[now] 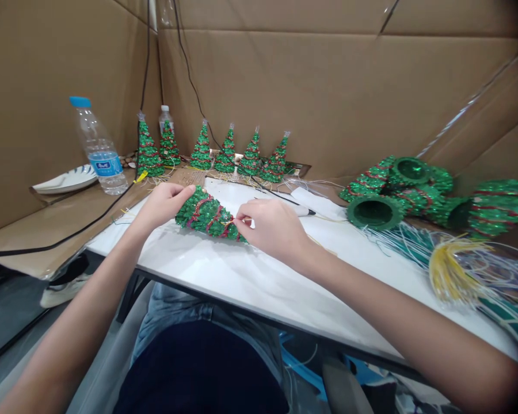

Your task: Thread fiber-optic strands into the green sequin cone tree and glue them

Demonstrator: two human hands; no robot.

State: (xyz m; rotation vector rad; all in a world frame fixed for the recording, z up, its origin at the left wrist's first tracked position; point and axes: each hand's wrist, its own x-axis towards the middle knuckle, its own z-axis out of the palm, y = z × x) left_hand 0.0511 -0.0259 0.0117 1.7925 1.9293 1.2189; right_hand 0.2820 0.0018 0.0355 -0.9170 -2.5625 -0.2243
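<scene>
A small green tinsel Christmas tree with red garland lies on its side over the white table. My left hand grips its left end, thumb and fingers closed round it. At the tree's right part, my right hand pinches a thin yellowish wire against the red garland. The right fingertips are pressed together, and the tree's right end is partly hidden behind that hand.
Several finished-looking trees stand along the cardboard wall. More trees lie piled at the right, beside bundles of yellow and white wires. A blue-capped water bottle, a plate and a black cable are at the left.
</scene>
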